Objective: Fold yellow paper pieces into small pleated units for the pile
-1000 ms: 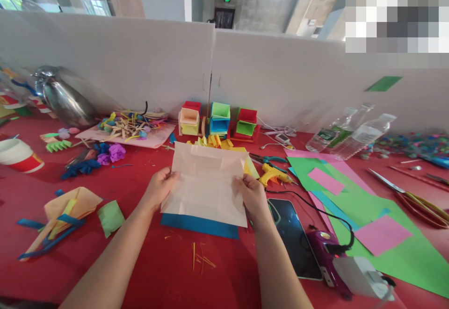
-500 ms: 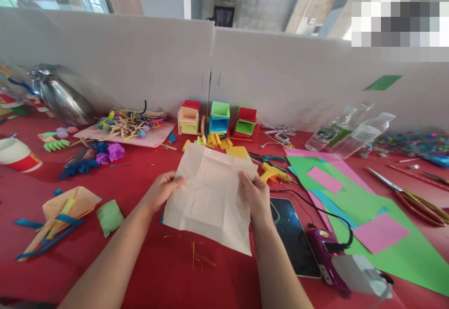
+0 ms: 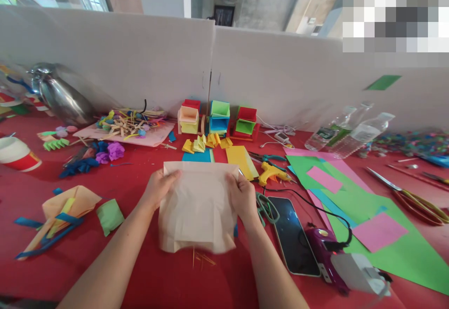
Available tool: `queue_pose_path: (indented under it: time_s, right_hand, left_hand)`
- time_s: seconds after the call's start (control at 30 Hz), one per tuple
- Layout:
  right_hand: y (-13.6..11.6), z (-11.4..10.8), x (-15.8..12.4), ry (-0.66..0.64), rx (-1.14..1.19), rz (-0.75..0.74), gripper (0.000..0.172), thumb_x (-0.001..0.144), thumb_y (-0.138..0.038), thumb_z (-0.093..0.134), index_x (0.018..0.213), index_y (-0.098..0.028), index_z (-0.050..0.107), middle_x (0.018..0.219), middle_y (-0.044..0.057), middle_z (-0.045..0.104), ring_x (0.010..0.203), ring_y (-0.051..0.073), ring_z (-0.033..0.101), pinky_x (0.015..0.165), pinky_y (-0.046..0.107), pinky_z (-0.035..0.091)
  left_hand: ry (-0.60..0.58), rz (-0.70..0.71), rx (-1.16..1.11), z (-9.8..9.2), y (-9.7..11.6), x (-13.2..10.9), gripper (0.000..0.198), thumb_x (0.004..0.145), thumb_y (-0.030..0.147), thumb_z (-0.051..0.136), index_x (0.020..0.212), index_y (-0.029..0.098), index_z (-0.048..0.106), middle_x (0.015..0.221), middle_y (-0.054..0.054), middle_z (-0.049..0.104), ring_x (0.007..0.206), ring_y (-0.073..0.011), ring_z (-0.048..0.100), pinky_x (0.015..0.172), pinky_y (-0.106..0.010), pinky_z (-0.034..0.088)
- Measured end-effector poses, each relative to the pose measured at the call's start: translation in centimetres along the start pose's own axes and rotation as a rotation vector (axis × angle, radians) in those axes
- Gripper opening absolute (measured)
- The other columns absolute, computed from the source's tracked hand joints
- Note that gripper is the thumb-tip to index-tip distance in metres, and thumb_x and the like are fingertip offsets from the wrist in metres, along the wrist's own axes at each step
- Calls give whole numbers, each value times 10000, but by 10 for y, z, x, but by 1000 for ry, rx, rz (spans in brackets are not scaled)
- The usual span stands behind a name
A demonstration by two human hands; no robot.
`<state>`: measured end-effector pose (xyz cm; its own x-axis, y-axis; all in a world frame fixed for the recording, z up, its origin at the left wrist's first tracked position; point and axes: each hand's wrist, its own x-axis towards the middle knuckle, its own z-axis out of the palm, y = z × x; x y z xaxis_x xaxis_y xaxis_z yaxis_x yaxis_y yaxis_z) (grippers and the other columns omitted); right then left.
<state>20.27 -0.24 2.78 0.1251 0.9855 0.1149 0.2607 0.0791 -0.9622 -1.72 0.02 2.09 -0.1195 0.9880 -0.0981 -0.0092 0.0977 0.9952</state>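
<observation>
Between my two hands is a creased, cream sheet of paper (image 3: 198, 211), its top edge level and its lower part curving toward me. My left hand (image 3: 159, 190) pinches the upper left corner, thumb on top. At the upper right corner my right hand (image 3: 243, 197) grips the sheet the same way. Slivers of blue show beside the paper near my right wrist; what they belong to is hidden. Thin yellow strips (image 3: 203, 258) lie just below the sheet. Behind its top edge are a blue paper piece (image 3: 196, 155) and a yellow paper piece (image 3: 242, 159).
Right of my hands lie green-handled scissors (image 3: 268, 208), a phone (image 3: 296, 239), a purple power strip (image 3: 326, 253) and a yellow glue gun (image 3: 273, 173). Small folded paper boxes (image 3: 220, 117) stand by the partition. Large scissors (image 3: 410, 197) rest on the right; a paper cup (image 3: 19, 154) stands left.
The paper has come down toward me and shifted left, its top edge now level. My right hand moved left and down with it, uncovering the green-handled scissors and blue paper.
</observation>
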Motion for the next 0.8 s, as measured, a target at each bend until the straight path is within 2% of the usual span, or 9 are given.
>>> queue_pose_path:
  time_s: [0.13,0.2,0.27,0.4,0.47,0.57,0.67,0.73,0.8]
  right_hand:
    - [1,-8,4,118,-239,-71,313,821,-438,460,771,-154,583,606,7,562,534,141,482,493,247,385]
    - [-2,-11,4,220,-382,-221,311,821,-389,475,972,-136,576,835,83,630,690,194,562,610,307,452]
    - [-7,-5,-2,216,-521,-467,380,825,-337,480,1148,-139,515,1129,145,574,986,253,541,822,394,436]
    - [-9,29,-22,-396,-615,-814,461,870,-338,423,1307,-193,404,1338,80,459,1270,209,349,1024,383,314]
    - [-4,40,-25,-504,-679,-763,549,856,-393,440,1344,-158,353,1377,105,408,1278,228,343,1044,406,286]
    - [7,35,-16,-101,-752,-457,531,846,-348,445,1299,-72,411,1350,197,414,1280,320,316,1037,518,221]
    - [12,19,-5,49,-555,-371,536,823,-383,487,1283,-116,424,1353,177,415,1266,318,331,1017,514,261]
    - [11,15,-2,37,-278,-222,616,767,-432,558,1285,-135,404,1305,182,466,1200,310,424,966,494,346]
    - [10,14,-2,-113,59,9,652,718,-437,614,1267,-153,406,1192,168,567,1059,288,555,862,452,450]
  left_hand:
    - [66,73,123,-4,-3,4,325,651,429,665,779,130,673,705,-29,673,684,-202,590,596,-235,425]
    - [64,87,168,-6,-3,4,293,647,412,668,735,133,678,663,-17,659,661,-200,578,575,-230,407]
    - [53,87,197,-5,-2,4,264,641,399,670,646,135,665,574,-3,620,588,-183,550,527,-223,379]
    - [16,85,212,1,-1,0,304,647,404,656,496,147,597,457,21,527,486,-143,476,463,-213,318]
    - [3,74,192,0,0,0,306,648,417,652,514,147,601,480,20,545,498,-143,486,473,-211,327]
    - [30,33,136,-8,1,3,321,653,453,641,600,137,627,523,9,583,516,-151,515,490,-216,356]
    - [99,-17,57,-15,3,7,354,646,480,644,633,127,619,510,-1,582,501,-156,529,474,-223,361]
    - [131,-43,-10,-17,4,7,374,657,498,626,659,125,614,515,-11,591,493,-161,543,468,-232,375]
    - [142,-50,-82,-18,6,7,402,703,525,565,761,131,622,597,-29,640,535,-169,580,513,-249,422]
